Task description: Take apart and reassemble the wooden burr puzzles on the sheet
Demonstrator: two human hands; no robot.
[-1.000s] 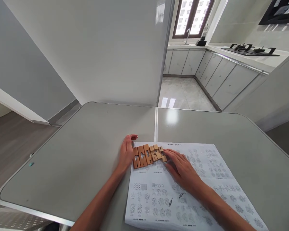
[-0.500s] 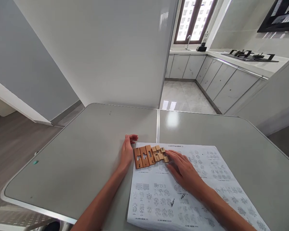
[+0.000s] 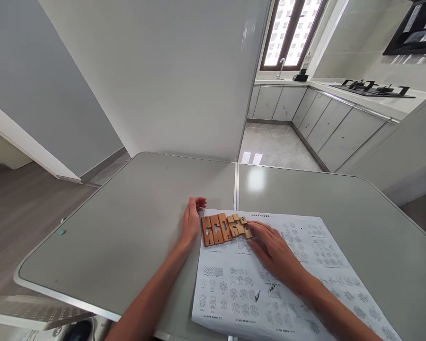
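Several notched wooden puzzle blocks point(image 3: 224, 228) lie side by side in a row on the top left corner of a printed paper sheet point(image 3: 287, 279). My left hand point(image 3: 192, 219) stands on its edge against the left end of the row, fingers straight and together. My right hand point(image 3: 273, 246) lies flat on the sheet with fingers stretched out, the fingertips touching the small blocks at the right end of the row. Neither hand grips anything.
The sheet lies on a grey folding table point(image 3: 128, 227) with a centre seam and a metal rim. A white wall panel point(image 3: 170, 76) stands just behind the table. To the right a kitchen with cabinets point(image 3: 326, 123), a hob and a window opens up.
The view has shifted a little, so the table and blocks sit slightly further right. Both hands stay pressed against the two ends of the block row.
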